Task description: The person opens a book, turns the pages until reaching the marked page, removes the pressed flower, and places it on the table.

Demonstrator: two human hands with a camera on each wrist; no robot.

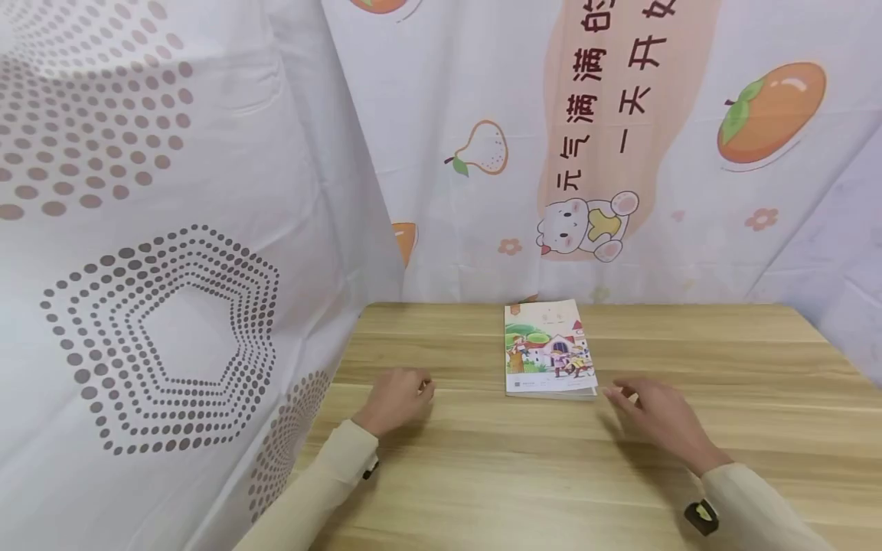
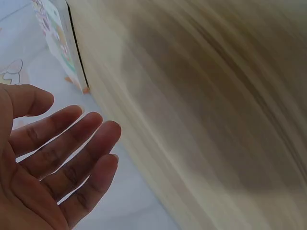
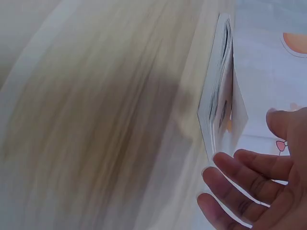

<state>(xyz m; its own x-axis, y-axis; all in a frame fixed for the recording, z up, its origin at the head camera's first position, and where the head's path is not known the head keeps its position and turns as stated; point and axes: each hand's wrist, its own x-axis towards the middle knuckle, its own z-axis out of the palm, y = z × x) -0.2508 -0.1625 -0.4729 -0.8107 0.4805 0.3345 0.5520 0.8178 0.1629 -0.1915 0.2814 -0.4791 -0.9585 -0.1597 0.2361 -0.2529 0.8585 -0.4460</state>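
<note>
A paperback book (image 1: 549,350) with an illustrated cover lies on the wooden table, its front cover slightly lifted at the lower right corner. In the right wrist view the book (image 3: 221,91) shows its page edges, with the cover standing a little apart from them. My right hand (image 1: 654,417) is just right of that corner, fingers loosely bent and holding nothing. Farther off, to the left of the book, my left hand (image 1: 396,399) hovers over the table with relaxed fingers. The left wrist view shows this hand (image 2: 57,158) with its palm bare.
The wooden table (image 1: 482,474) reaches back to a hanging white cloth (image 1: 441,199) printed with fruit, characters and a cartoon animal. Another white cloth (image 1: 331,199) with dotted patterns hangs along the left side. Each sleeve has a small dark device at the wrist.
</note>
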